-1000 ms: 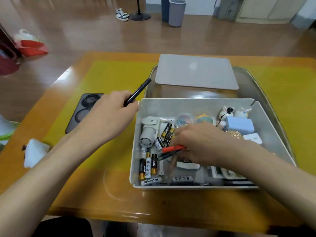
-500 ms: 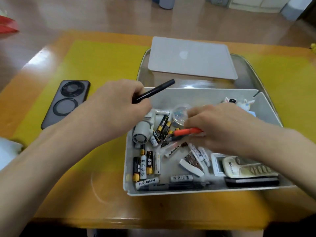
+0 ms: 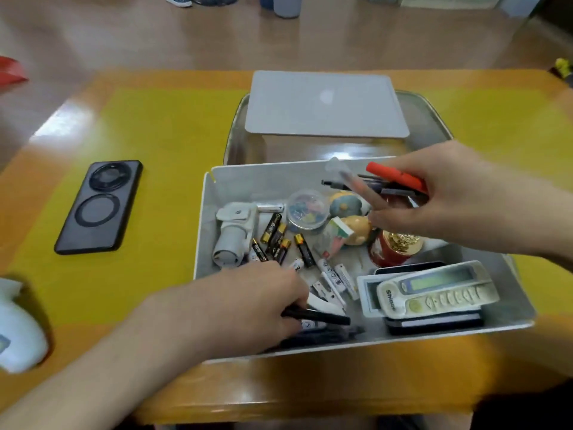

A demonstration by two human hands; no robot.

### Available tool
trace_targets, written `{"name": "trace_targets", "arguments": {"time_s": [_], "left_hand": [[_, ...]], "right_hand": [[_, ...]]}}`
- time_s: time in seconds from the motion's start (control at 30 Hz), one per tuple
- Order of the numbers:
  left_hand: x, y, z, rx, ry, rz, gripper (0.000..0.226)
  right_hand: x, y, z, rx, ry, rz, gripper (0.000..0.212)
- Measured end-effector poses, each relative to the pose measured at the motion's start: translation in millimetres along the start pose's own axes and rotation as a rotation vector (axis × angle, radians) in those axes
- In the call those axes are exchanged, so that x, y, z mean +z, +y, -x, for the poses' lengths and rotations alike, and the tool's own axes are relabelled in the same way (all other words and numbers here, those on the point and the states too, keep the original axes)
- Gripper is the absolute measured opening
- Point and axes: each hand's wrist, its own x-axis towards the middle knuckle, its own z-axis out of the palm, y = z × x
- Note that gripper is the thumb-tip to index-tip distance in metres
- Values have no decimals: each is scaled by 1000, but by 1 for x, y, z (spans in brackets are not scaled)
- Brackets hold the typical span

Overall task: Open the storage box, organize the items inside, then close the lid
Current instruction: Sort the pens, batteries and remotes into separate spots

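Note:
The open grey storage box (image 3: 204, 218) sits on the table, full of small items. Its flat grey lid (image 3: 325, 103) lies behind it on a metal tray. My left hand (image 3: 254, 305) is low inside the box's front left corner, closed around a black pen (image 3: 319, 315). My right hand (image 3: 449, 197) hovers over the box's back right, gripping a bundle of pens (image 3: 393, 181), one red and the others dark. Loose batteries (image 3: 276, 237), a grey cylindrical gadget (image 3: 232, 234), a clear tub of clips (image 3: 307, 209) and a cream remote (image 3: 434, 293) lie in the box.
A black phone (image 3: 99, 206) lies face down on the yellow mat (image 3: 161, 169), left of the box. A white crumpled object (image 3: 15, 330) sits at the table's left edge. The metal tray (image 3: 434, 116) extends behind the box. Wooden floor lies beyond the table.
My left hand dropped with its black pen from above the box's back left rim into the front left corner. My right hand lifted the pens up and toward the back right.

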Motion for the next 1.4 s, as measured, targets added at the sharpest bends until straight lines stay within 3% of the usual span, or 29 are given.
{"name": "trace_targets", "arguments": {"time_s": [0.1, 0.27, 0.53, 0.67, 0.87, 1.03, 1.2, 1.4], "left_hand": [[8, 6, -12, -15, 35, -12, 27], [7, 6, -19, 7, 74, -6, 29], [3, -1, -19, -34, 117, -120, 20], [14, -1, -25, -37, 212, -267, 23], [2, -10, -31, -118, 340, -260, 11], [-14, -11, -11, -110, 259, -266, 24], [-12, -11, 15, -194, 103, -513, 38], [4, -2, 10, -133, 88, -603, 28]], "right_hand": [[2, -5, 3, -17, -19, 13, 24], [2, -8, 6, -31, -25, 30, 31], [0, -4, 9, -45, -12, 68, 31], [2, -3, 10, -50, -6, 93, 33], [4, -2, 9, -48, 8, 94, 39], [5, -4, 9, -40, 6, 102, 39], [6, -7, 7, -38, -42, 133, 37], [7, -13, 5, -44, -43, 150, 34]]}}
